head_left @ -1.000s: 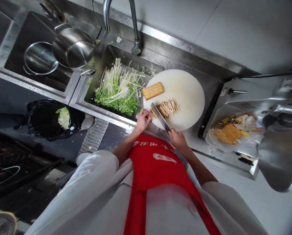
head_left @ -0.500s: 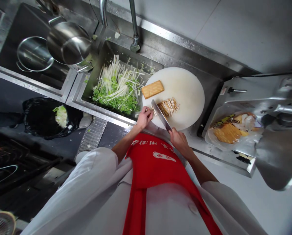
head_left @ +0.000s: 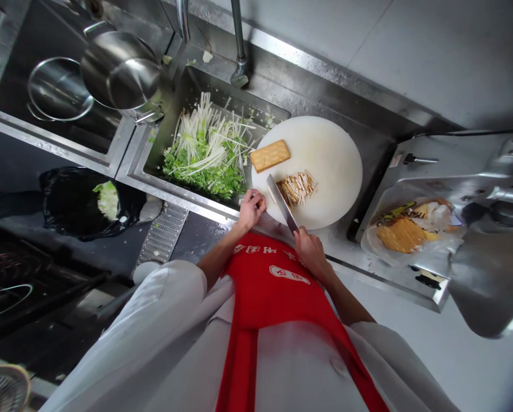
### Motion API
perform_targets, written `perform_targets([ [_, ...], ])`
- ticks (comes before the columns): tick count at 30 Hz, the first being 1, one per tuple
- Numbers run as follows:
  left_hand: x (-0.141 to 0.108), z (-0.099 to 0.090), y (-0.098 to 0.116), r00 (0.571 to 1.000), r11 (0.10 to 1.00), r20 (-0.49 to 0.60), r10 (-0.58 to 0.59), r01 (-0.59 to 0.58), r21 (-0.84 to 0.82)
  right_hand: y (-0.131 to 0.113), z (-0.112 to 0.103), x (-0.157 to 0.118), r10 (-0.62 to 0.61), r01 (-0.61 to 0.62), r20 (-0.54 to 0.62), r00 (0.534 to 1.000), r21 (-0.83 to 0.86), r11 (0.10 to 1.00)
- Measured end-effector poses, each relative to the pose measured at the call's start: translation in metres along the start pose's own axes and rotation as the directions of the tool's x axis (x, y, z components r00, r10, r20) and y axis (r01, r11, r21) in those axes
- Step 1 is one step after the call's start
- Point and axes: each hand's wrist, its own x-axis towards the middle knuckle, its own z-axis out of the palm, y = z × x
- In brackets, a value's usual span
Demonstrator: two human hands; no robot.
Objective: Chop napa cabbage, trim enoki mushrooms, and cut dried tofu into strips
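My right hand (head_left: pixel 308 250) is closed round the handle of a kitchen knife (head_left: pixel 281 201), its blade slanting up and left over the white round cutting board (head_left: pixel 338 149). Against the blade's right side lies a heap of thin strips of dried tofu (head_left: pixel 299 186), brown-edged and pale inside. At the board's lower left edge, my left hand (head_left: pixel 250 209) has its fingers curled on a small brown piece, seemingly tofu, mostly hidden. A whole brown slab of dried tofu (head_left: pixel 270 156) rests on the board's upper left, above the blade.
Left of the board, cut greens with pale stems (head_left: pixel 209 154) fill a sink basin (head_left: pixel 151 163). Steel pots (head_left: pixel 123 74) stand farther left, above a black-lined bin (head_left: pixel 63 212). To the right, a plastic bag with more tofu (head_left: pixel 398 232) lies on a steel machine (head_left: pixel 458 160).
My left hand has drawn slightly away from the blade and lifted its fingers, showing a brown piece under them. The knife stays beside the strips, gripped by my right hand.
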Motion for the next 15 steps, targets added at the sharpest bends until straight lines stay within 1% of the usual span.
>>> perform_targets([
  [4,0.006,0.003,0.003,0.997,0.999,0.080,-0.007,0.004,0.044,0.000,-0.001,0.001,0.014,-0.014,0.000,1.000,-0.004,1.000],
  [9,0.013,0.005,0.006,0.980,0.992,0.194,-0.043,0.018,0.128,-0.003,0.002,0.001,0.014,-0.014,0.005,1.000,-0.021,1.000],
  [12,0.012,0.004,0.005,0.973,0.989,0.227,-0.030,-0.003,0.145,-0.004,0.006,0.002,0.006,-0.005,0.003,1.000,-0.026,1.000],
  [15,0.010,0.000,0.003,0.971,0.981,0.237,-0.027,-0.020,0.193,-0.003,0.007,0.002,-0.016,0.016,0.012,1.000,-0.025,1.000],
])
